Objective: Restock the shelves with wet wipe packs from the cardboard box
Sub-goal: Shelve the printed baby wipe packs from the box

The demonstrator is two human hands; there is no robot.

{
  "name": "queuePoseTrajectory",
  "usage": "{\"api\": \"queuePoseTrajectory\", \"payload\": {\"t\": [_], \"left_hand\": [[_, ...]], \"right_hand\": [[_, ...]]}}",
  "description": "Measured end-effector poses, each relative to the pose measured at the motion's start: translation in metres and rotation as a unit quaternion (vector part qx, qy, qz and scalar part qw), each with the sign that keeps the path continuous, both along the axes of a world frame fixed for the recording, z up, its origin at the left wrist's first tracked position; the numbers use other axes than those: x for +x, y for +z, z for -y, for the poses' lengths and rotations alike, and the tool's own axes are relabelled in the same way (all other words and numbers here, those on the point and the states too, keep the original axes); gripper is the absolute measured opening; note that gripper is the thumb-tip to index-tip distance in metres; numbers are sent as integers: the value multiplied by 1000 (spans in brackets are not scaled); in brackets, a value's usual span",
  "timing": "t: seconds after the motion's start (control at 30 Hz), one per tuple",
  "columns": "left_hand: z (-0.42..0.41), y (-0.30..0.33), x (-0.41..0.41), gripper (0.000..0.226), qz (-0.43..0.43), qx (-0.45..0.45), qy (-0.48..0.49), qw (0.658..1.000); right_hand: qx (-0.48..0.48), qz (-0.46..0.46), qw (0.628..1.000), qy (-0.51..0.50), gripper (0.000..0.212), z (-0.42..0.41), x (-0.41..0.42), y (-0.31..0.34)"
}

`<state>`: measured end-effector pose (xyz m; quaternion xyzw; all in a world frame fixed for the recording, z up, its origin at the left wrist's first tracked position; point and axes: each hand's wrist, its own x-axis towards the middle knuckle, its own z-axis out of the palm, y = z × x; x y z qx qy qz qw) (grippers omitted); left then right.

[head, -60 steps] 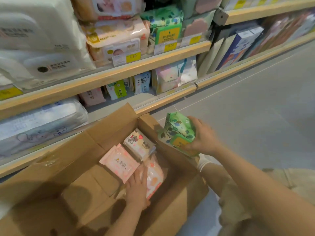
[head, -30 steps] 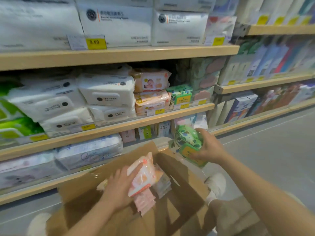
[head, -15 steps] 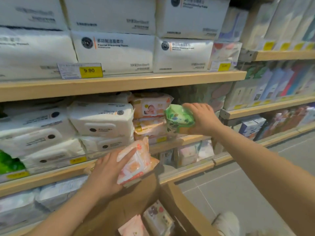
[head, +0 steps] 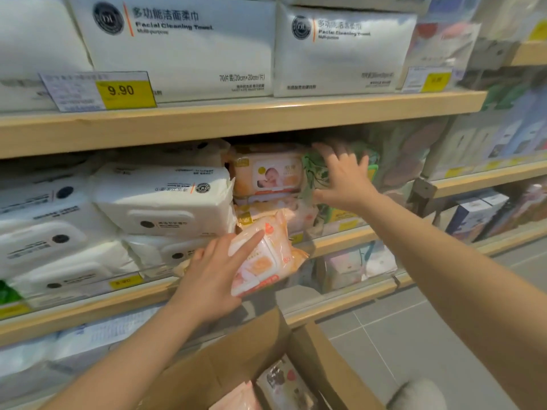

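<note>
My left hand point(head: 211, 276) holds an orange-and-white wet wipe pack point(head: 266, 255) in front of the middle shelf point(head: 340, 239), just below the stacked orange baby wipe packs point(head: 269, 176). My right hand point(head: 343, 179) is spread flat with straight fingers against a green leaf-patterned wipe pack point(head: 313, 170) that sits on top of another green pack on the middle shelf, right of the orange stack. The open cardboard box point(head: 236, 350) is at the bottom, with a few small packs point(head: 284, 383) visible inside.
White wipe packs point(head: 165, 199) fill the middle shelf at left. Large white facial towel packs point(head: 183, 45) stand on the upper shelf behind a 9.90 price tag point(head: 124, 90). Small packs point(head: 355, 264) sit on the lower shelf. Grey tiled floor point(head: 399, 335) lies at right.
My right hand has set the green pack on the middle shelf and opened flat against it. My left hand has raised the orange pack closer to the shelf.
</note>
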<state>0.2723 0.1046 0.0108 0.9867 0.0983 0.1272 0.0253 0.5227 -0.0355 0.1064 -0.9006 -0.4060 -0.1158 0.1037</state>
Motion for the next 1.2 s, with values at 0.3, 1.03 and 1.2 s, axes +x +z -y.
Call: {"api": "queuePoseTrajectory", "payload": {"t": [0.3,1.03,1.2], "left_hand": [[21,13,-12,118,24,11,-43,999],[68,63,-81,116,95,-711,73,693],[73,62,-95,69,95,-709,49,697]], "right_hand": [[29,-211,955,208,85,38,-82,-27],[245,-537,797,131,64,138,-169,0],[166,-512,827,162,60,137,-176,7]]}}
